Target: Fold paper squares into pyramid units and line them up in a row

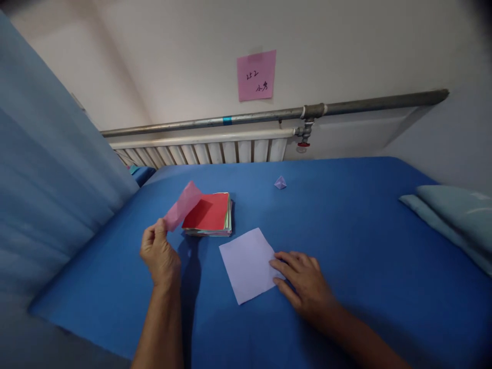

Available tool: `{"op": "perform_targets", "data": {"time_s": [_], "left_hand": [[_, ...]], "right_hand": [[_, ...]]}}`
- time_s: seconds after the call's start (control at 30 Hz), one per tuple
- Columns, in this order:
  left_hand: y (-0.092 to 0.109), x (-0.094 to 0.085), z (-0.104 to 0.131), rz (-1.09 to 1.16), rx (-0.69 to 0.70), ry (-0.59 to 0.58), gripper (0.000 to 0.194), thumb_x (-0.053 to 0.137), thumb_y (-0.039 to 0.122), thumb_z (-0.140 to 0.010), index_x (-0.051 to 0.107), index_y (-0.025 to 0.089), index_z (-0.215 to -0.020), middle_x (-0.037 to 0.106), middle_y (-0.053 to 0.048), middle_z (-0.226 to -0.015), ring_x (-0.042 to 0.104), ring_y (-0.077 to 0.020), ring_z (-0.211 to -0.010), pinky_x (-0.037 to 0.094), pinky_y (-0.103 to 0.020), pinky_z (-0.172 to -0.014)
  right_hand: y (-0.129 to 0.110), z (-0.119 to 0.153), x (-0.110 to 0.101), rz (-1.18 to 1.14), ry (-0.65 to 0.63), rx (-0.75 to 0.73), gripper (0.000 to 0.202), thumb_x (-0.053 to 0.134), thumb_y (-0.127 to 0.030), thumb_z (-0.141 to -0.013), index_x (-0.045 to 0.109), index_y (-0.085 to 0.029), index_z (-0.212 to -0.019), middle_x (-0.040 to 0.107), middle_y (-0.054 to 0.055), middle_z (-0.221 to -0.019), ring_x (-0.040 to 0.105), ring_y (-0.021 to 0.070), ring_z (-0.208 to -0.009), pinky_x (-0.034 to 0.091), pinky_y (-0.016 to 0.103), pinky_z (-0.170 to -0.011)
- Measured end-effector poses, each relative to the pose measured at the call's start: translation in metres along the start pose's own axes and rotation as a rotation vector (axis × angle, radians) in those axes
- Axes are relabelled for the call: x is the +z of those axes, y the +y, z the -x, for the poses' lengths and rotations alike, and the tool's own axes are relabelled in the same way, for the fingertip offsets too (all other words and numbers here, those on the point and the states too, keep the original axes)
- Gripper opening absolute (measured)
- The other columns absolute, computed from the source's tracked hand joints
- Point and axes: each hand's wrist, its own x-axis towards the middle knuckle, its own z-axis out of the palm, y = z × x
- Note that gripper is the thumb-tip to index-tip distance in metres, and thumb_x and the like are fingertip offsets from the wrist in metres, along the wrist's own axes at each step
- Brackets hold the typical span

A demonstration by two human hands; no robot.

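Note:
Between the thumb and fingers of my left hand (159, 252) is a pink sheet of paper (184, 204), pinched at its lower corner and tilted up. Its far end overlaps the left side of a stack of coloured paper (209, 212), whose top sheet is red. My right hand (302, 282) rests with fingers spread on the right edge of a pale lilac square of paper (248, 266), which lies flat on the blue sheet (346, 220). Farther back stands a small folded lilac paper piece (280, 182).
A white radiator (230, 151) and a metal pipe (184, 126) with a red-handled valve (303, 144) run along the wall behind. A pink note (256, 76) is taped above. Blue curtain (49, 169) hangs at left; a pale green pillow (457, 218) lies at right.

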Motion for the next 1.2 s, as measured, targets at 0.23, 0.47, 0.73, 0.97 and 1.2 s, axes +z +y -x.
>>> {"op": "perform_targets", "data": {"time_s": [0.23, 0.47, 0.73, 0.97, 1.2], "left_hand": [[0.034, -0.017, 0.026, -0.033, 0.060, -0.027, 0.022, 0.067, 0.039, -0.078, 0.063, 0.018, -0.074, 0.054, 0.005, -0.066, 0.049, -0.0087, -0.062, 0.041, -0.021, -0.062], [0.040, -0.030, 0.083, -0.087, 0.192, -0.553, 0.012, 0.063, 0.031, -0.084, 0.070, 0.022, -0.082, 0.071, -0.002, -0.090, 0.065, -0.0174, -0.089, 0.049, -0.030, -0.084], [0.053, -0.034, 0.150, -0.010, 0.313, -1.280, 0.014, 0.057, 0.018, -0.089, 0.069, 0.024, -0.090, 0.074, -0.004, -0.092, 0.066, -0.0175, -0.093, 0.048, -0.033, -0.090], [0.021, -0.035, 0.117, -0.364, 0.283, -1.053, 0.021, 0.066, 0.028, -0.081, 0.068, 0.024, -0.101, 0.071, -0.009, -0.101, 0.065, -0.0242, -0.095, 0.049, -0.038, -0.084], [-0.009, 0.008, 0.054, -0.942, 0.066, -0.953, 0.037, 0.080, 0.031, -0.056, 0.067, 0.017, -0.088, 0.069, -0.011, -0.100, 0.060, -0.0299, -0.098, 0.043, -0.038, -0.084]], "right_hand": [[-0.074, -0.009, 0.021, -0.006, -0.009, 0.005, 0.030, 0.057, -0.033, -0.085, 0.066, -0.027, -0.113, 0.062, 0.010, -0.127, 0.052, 0.0365, -0.116, 0.043, 0.054, -0.090], [-0.075, -0.006, 0.016, -0.188, 0.061, 0.005, 0.029, 0.057, -0.033, -0.085, 0.063, -0.029, -0.113, 0.063, 0.006, -0.126, 0.053, 0.0328, -0.118, 0.044, 0.050, -0.095], [-0.010, 0.042, -0.013, -0.323, 0.388, 0.202, 0.049, 0.054, -0.027, -0.084, 0.047, -0.025, -0.132, 0.048, 0.014, -0.137, 0.053, 0.0288, -0.119, 0.055, 0.041, -0.079], [-0.007, 0.092, -0.026, -0.094, 0.266, 0.017, 0.023, 0.047, -0.022, -0.087, 0.069, -0.026, -0.088, 0.061, 0.012, -0.121, 0.058, 0.0294, -0.109, 0.054, 0.046, -0.079], [-0.003, 0.117, -0.031, -0.073, 0.237, 0.008, 0.022, 0.047, -0.022, -0.088, 0.066, -0.027, -0.096, 0.063, 0.010, -0.119, 0.063, 0.0248, -0.103, 0.057, 0.040, -0.078]]}}
